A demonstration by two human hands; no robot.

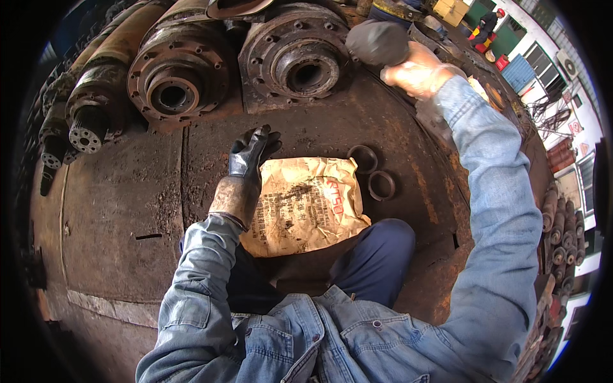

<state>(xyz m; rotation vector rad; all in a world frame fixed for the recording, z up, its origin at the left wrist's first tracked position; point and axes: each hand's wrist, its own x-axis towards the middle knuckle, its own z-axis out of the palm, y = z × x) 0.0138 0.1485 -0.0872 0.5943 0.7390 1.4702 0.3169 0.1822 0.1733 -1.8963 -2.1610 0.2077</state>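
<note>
A crumpled tan paper sack (300,223) with faded print lies flat before my knees. Beside its upper left edge is my left hand (254,153), in a dark glove with a stained tan cuff. Its fingers reach forward, somewhat apart, with nothing visible in them. My right hand (418,71) is raised at the upper right, pale and blurred by motion. It appears closed around a dark grey rounded thing (378,43), whose kind I cannot make out. Two dark rings, one (363,159) behind the other (382,186), stand by the sack's right edge.
Large rusty flanged cylinders (303,70) line the far side, with splined shafts (87,131) at the left. Dark crumbs (159,214) litter the brown metal surface. Stacked rods (562,239) lie far right. Another person (486,27) is in the distant upper right.
</note>
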